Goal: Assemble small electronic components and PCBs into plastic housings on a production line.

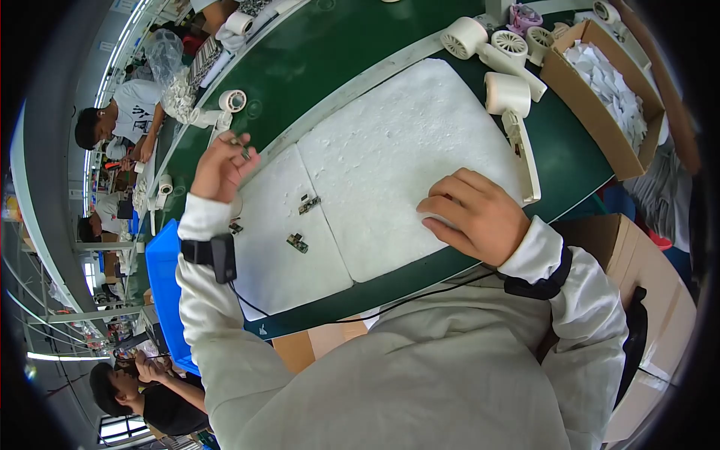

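My left hand (219,169) is raised over the left edge of the white foam sheet (390,150), its fingers pinched on a small circuit board (241,148), partly hidden by the fingers. Below it on the foam lie more small circuit boards (298,243), (309,204), and another dark one (235,228) close to my wrist. My right hand (480,217) rests palm down on the foam's right part, fingers bent and thumb apart, with nothing seen in it. Just beyond it, an opened white fan handle (523,157) shows parts inside.
White handheld fan bodies (507,94) cluster at the back right, beside a cardboard box (600,97) of white paper pieces. A green conveyor (300,67) runs behind a pale rail, with a white fan (232,100) on it. A blue bin (166,292) stands left. Co-workers sit far left.
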Motion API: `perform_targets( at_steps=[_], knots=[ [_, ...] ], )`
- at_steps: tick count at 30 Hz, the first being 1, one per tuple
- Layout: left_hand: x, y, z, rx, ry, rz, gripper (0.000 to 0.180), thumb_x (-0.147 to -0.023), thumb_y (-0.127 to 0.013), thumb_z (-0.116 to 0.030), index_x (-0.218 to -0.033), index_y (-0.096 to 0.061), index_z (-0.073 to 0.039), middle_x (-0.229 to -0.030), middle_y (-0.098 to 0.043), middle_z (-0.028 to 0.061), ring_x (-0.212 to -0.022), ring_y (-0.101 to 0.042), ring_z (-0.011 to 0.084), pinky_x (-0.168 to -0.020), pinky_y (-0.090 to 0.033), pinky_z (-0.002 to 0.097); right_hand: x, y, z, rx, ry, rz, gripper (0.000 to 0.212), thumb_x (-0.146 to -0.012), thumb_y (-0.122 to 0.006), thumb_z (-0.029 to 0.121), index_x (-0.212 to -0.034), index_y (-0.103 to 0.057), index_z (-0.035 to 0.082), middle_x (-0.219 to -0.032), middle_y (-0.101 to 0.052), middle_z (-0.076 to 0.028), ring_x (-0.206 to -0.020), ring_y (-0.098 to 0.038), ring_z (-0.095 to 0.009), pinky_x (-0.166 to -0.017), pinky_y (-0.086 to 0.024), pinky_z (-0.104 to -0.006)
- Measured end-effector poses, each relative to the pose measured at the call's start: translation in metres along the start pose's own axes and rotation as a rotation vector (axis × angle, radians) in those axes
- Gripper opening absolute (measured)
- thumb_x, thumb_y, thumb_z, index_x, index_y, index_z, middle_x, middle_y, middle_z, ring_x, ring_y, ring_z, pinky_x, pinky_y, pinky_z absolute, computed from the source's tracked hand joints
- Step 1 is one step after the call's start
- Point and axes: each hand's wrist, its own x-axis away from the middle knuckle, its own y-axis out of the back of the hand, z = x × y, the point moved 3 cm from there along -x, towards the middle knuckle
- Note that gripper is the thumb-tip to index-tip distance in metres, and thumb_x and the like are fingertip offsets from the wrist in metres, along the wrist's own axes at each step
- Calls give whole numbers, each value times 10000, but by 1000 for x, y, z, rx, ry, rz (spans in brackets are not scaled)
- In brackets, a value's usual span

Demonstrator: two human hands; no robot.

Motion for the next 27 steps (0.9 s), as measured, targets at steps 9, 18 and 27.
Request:
perform_targets(
  at_steps=[9,18,27],
  knots=[
    [-127,112,-10,-1139,-97,-629,416,-919,-623,-407,-1005,-635,0,-998,-718,188,-841,-713,328,-827,-583,440,-2,2,-1,-3,-22,21,161,-859,-747,97,-1000,-687,49,-982,-641,-86,-898,-612,-260,-802,-534,-349],
    [-155,104,10,-1913,57,-594,449,-942,-582,-465,-1092,-681,-53,-1074,-723,247,-1014,-700,424,-875,-565,502,-1,0,-6,-32,-42,1,139,-859,-748,92,-983,-696,54,-969,-647,-81,-884,-618,-249,-804,-540,-344],
    [-150,108,9,-2043,-109,-392,443,-986,-528,-447,-1041,-718,-51,-1055,-737,207,-997,-699,425,-878,-559,514,-3,-2,-5,-62,-32,-10,131,-868,-737,91,-984,-688,57,-975,-641,-84,-901,-620,-255,-816,-544,-346]
  ],
)
